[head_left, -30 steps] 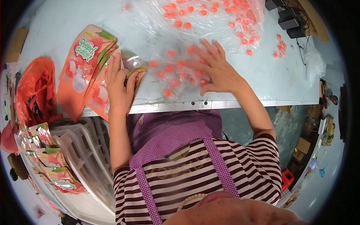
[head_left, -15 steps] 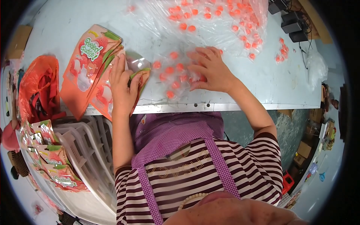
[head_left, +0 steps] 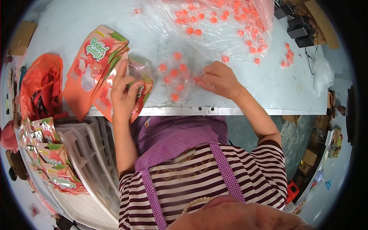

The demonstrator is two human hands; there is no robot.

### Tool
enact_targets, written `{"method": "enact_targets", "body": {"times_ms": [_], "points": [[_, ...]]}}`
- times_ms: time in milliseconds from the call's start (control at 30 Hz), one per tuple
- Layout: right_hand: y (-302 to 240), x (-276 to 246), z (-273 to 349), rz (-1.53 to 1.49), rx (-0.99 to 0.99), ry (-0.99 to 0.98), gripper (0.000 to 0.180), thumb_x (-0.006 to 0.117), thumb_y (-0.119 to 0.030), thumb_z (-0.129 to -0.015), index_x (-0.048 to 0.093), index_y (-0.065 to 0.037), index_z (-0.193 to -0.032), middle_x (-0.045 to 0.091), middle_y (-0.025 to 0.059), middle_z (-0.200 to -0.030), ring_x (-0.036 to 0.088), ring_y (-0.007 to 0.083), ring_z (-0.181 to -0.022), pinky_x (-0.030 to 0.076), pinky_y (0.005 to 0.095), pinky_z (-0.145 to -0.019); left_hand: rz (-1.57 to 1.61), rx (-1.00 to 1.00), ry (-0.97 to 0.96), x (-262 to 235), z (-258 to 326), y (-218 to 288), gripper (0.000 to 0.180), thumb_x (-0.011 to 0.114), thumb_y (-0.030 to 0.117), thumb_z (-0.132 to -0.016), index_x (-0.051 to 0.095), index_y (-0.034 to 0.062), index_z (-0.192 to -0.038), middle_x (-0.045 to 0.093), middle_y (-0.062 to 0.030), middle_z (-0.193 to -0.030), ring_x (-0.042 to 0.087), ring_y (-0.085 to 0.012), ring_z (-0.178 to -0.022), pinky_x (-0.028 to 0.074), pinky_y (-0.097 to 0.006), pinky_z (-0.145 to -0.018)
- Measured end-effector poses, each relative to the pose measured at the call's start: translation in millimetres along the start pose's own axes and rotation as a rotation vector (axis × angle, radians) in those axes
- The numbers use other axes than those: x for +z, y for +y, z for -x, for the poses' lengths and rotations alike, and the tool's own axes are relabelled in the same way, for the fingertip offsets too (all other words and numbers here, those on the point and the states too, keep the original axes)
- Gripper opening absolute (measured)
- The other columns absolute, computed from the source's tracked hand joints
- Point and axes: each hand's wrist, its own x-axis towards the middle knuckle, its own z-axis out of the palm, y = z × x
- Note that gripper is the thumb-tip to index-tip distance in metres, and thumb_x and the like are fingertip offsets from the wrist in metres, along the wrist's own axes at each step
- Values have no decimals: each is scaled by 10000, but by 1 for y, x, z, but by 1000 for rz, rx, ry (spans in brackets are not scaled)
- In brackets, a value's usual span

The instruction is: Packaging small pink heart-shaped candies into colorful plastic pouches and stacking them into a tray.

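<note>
My left hand [head_left: 124, 94] grips a red-orange printed pouch [head_left: 102, 96], its thumb at the green-edged top corner and its fingers along the pouch. More printed pouches [head_left: 82, 57] lie fanned in a stack just left of it. A small group of clear-wrapped pieces with red-orange centres [head_left: 173, 73] lies right of the pouch. At that group's right edge my right hand [head_left: 222, 81] is closed, thumb and fingers pinched on one wrapped red-orange piece [head_left: 197, 79]. A single similar piece [head_left: 225, 59] lies just beyond this hand.
A large clear plastic bag [head_left: 214, 32] of wrapped pieces spreads across the far table. Black power adapters [head_left: 299, 28] with cables sit at the far right. Filled pouches [head_left: 57, 168] stand by white plastic baskets [head_left: 82, 149] at the lower left, below an orange bag [head_left: 40, 82].
My right hand has gone from spread over the wrapped pieces to a closed pinch, shifting slightly right. My left thumb and fingers have shifted on the pouch's top edge.
</note>
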Motion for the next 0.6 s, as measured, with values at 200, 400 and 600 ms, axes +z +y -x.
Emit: {"method": "enact_targets", "body": {"times_ms": [200, 400, 600], "points": [[-9, 3, -11, -479, 547, 442, 164, 725, -70, -742, 581, -89, -817, 589, 57, -863, 570, 159, -773, 466, 297, -652, -32, 20, -106, -6, -5, 24, 80, 649, 33, -774, 638, 42, -853, 378, -201, -1413, 350, -328, -1323, 271, -414, -1060], [-70, -4, -110, -1240, 973, 705, 167, 572, -222, -904, 555, -59, -937, 580, 27, -883, 564, 103, -763, 474, 258, -668, -298, 112, -219, 0, -4, 39, 81, 667, 102, -765, 660, 86, -844, 369, -173, -1421, 320, -371, -1322, 257, -467, -1060], [-74, 39, -140, -1161, 805, 746, 192, 493, -219, -945, 563, -46, -902, 577, 19, -890, 528, 79, -755, 448, 241, -686, -268, 162, -158, 10, -7, 48, 74, 641, 93, -787, 643, 68, -857, 389, -197, -1400, 363, -368, -1297, 284, -452, -1057]]}}
